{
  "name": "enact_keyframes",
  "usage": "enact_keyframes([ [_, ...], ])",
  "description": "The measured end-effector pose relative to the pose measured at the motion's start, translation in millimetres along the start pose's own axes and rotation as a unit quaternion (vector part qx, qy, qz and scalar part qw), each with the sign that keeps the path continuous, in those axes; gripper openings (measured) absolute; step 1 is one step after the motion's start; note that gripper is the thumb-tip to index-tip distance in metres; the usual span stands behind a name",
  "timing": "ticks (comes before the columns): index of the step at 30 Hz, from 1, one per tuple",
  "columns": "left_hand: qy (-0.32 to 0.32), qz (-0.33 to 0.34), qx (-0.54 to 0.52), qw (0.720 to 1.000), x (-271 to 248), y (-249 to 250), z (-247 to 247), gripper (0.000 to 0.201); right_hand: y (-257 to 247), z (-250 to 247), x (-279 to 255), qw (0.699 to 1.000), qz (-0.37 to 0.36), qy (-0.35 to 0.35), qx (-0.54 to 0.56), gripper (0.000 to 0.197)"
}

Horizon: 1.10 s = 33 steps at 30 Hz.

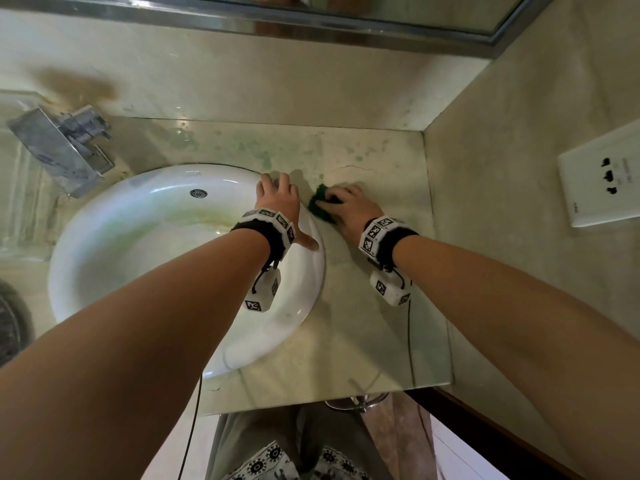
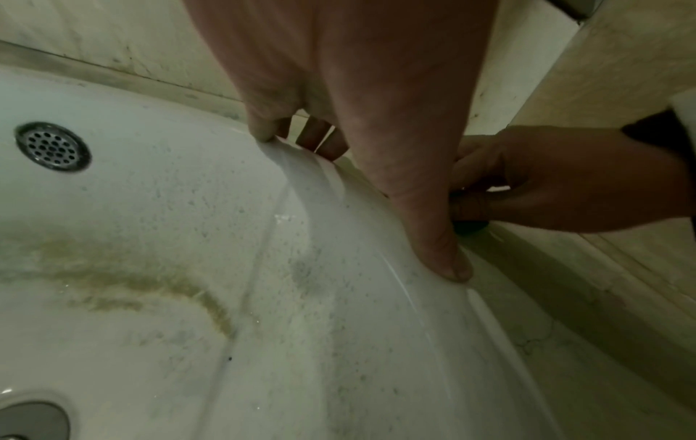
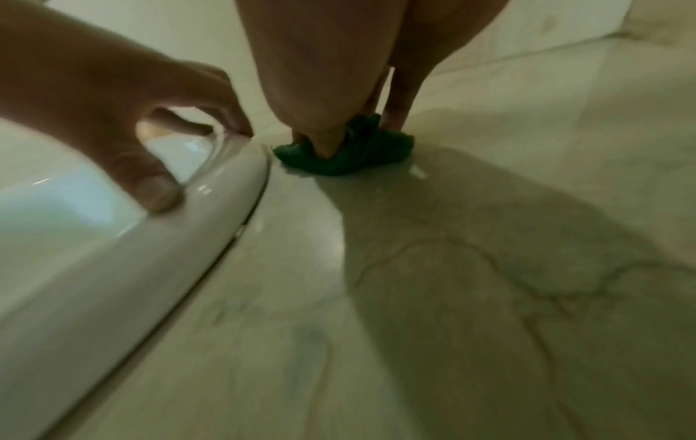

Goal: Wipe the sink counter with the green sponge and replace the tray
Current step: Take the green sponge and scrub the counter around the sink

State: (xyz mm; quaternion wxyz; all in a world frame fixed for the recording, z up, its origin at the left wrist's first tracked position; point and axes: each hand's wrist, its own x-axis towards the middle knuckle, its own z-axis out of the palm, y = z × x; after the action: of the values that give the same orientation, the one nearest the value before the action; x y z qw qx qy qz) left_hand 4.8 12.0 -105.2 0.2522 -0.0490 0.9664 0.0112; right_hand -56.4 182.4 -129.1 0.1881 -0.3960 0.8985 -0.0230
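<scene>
1. Green sponge: lies flat on the marble counter, just right of the sink rim and near its far right curve. From the right wrist view the sponge looks squashed and creased, and sits beside the rim without clearly touching it.
2. Right hand: on top of the sponge, fingers bent down over it and thumb pressed into its near edge, pinning it to the counter. Much of the sponge is covered; a dark green edge shows on the side toward the sink.
3. Left hand: braced on the sink rim, immediately left of the sponge. Fingers spread and bent at the tips, fingertips on the rim's far part, thumb pressed on the rim closer in. It holds nothing. The two hands are close together, the sponge between them and under the right.
4. Counter surface: pale green blotches on the marble behind the sponge, toward the back wall; a thin crack line runs through that area.
5. Sink: white round basin with yellowish streaks inside and a metal overflow grille on its wall. Metal tap at far left.
6. Surroundings: wall socket on the right wall, mirror edge at the top.
7. Tray: not seen in any view.
</scene>
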Motion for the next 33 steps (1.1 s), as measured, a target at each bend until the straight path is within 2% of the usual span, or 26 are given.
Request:
enact_keyframes([
  [2, -0.003, -0.001, 0.004, 1.0, 0, 0, -2, 0.135, 14, -4, 6, 1.0, 0.025, 0.003, -0.001, 0.045],
  [5, -0.012, -0.005, 0.003, 1.0, 1, 1, -3, 0.136, 27, -5, 15, 0.988, 0.139, 0.042, 0.053, 0.039],
  [7, -0.017, -0.004, 0.001, 1.0, 0, 1, -4, 0.136, 20, -2, 16, 0.986, 0.156, 0.029, 0.058, 0.039],
  [10, -0.013, 0.0, 0.006, 1.0, -1, 2, -5, 0.135, -1, 7, 1, 0.997, 0.075, -0.016, 0.027, 0.041],
  [12, -0.019, 0.0, 0.005, 1.0, -1, 1, -7, 0.135, -6, 8, -13, 1.0, 0.022, -0.013, 0.004, 0.043],
  [15, -0.029, -0.002, -0.003, 1.0, 0, 1, -9, 0.136, -3, 3, -24, 0.999, 0.035, -0.001, 0.007, 0.043],
  [21, -0.017, -0.012, -0.012, 1.0, 8, 1, -15, 0.122, 10, 9, -33, 0.983, 0.153, 0.067, 0.08, 0.037],
  [27, -0.004, 0.03, -0.006, 1.0, 24, -6, -25, 0.115, 35, 8, -33, 0.958, 0.248, 0.076, 0.12, 0.042],
  [30, -0.003, 0.04, -0.004, 0.999, 33, -8, -27, 0.118, 44, 9, -34, 0.941, 0.304, 0.08, 0.127, 0.041],
  [33, 0.001, 0.021, -0.011, 1.0, 43, -8, -25, 0.128, 53, 8, -33, 0.918, 0.36, 0.091, 0.143, 0.043],
])
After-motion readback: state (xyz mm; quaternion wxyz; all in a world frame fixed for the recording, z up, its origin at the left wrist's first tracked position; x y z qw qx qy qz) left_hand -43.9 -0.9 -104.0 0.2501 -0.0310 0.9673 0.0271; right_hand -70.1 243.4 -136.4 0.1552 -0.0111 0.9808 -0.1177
